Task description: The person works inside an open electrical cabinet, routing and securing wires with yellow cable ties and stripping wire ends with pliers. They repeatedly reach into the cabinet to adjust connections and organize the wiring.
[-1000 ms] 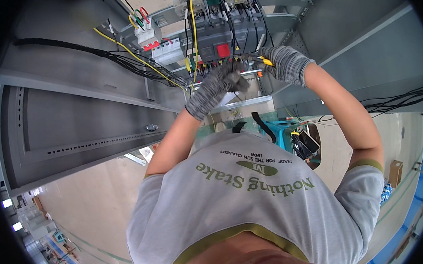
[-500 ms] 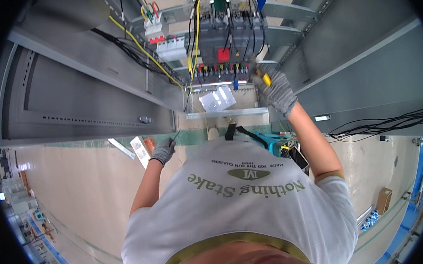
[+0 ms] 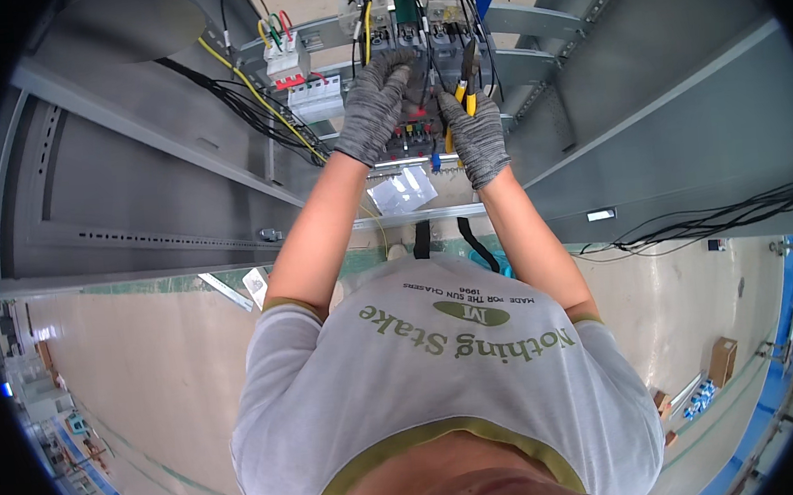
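Both my hands wear grey knit gloves and reach up into a grey metal electrical cabinet [image 3: 135,192]. My left hand [image 3: 374,102] rests with curled fingers on the large black breaker [image 3: 419,108] at the cabinet's middle. My right hand [image 3: 473,132] grips a tool with yellow and black handles [image 3: 466,82], its tip against the breaker's right side. Black, yellow and red wires [image 3: 258,101] run to the breaker from the left. Whether my left hand holds anything is hidden by the glove.
Small white breakers with red levers [image 3: 297,70] sit to the left on a rail. A bundle of black cables [image 3: 716,220] hangs at the right. A clear bag [image 3: 402,192] lies on the cabinet's lower rail. A cardboard box [image 3: 724,360] stands on the floor at the right.
My left hand has risen from beside my waist up to the black breaker. My right hand has moved slightly left and up with the tool.
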Demonstrator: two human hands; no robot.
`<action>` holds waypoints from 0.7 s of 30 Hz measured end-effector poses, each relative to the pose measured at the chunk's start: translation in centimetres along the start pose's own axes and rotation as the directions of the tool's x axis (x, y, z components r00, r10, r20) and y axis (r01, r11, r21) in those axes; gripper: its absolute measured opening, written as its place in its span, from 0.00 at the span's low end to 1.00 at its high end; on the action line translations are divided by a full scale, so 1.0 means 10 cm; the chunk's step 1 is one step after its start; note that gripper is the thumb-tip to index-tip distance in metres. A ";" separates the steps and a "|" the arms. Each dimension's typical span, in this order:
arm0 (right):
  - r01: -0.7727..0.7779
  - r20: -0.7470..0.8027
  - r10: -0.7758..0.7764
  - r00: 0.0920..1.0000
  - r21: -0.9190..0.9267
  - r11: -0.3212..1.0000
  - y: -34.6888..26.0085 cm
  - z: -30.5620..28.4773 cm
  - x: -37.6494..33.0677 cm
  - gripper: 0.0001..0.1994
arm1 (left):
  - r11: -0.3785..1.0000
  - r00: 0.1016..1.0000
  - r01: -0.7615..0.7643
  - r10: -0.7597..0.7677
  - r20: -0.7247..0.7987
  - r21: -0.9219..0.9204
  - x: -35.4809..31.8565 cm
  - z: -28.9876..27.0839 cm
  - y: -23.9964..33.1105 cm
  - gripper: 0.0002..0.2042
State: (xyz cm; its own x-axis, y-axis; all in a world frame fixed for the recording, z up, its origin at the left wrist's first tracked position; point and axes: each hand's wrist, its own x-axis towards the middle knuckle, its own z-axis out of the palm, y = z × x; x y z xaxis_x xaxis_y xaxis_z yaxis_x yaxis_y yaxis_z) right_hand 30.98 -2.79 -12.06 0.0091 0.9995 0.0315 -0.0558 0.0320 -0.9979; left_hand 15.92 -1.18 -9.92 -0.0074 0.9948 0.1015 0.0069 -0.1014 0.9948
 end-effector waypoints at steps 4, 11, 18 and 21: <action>0.179 -0.034 -0.193 0.981 -0.245 0.953 0.16 -0.05 0.08 0.07 | 0.989 0.986 0.117 -0.126 0.107 0.092 0.12 0.03 0.04 0.14; 0.208 -0.052 -0.215 0.975 -0.124 0.970 0.26 0.00 0.03 0.06 | 0.979 0.989 -0.078 0.052 0.139 0.190 0.22 0.11 -0.02 0.15; 0.025 -0.050 -0.015 0.999 0.204 0.979 0.20 0.07 -0.04 0.06 | 0.990 0.979 -0.068 0.043 0.198 0.121 0.25 -0.03 -0.17 0.12; -0.061 -0.011 0.067 0.998 0.285 0.957 0.01 0.12 -0.10 0.05 | 0.995 0.964 0.040 -0.013 0.265 -0.095 0.22 0.01 -0.03 0.13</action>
State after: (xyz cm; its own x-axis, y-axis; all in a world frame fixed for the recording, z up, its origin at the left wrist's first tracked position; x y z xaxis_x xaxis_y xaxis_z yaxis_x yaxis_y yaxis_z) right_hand 29.78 -3.80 -12.11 0.0163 0.9992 -0.0365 -0.3386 -0.0288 -0.9405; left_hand 15.96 1.04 -10.02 0.2574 0.9627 0.0833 -0.0889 -0.0623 0.9941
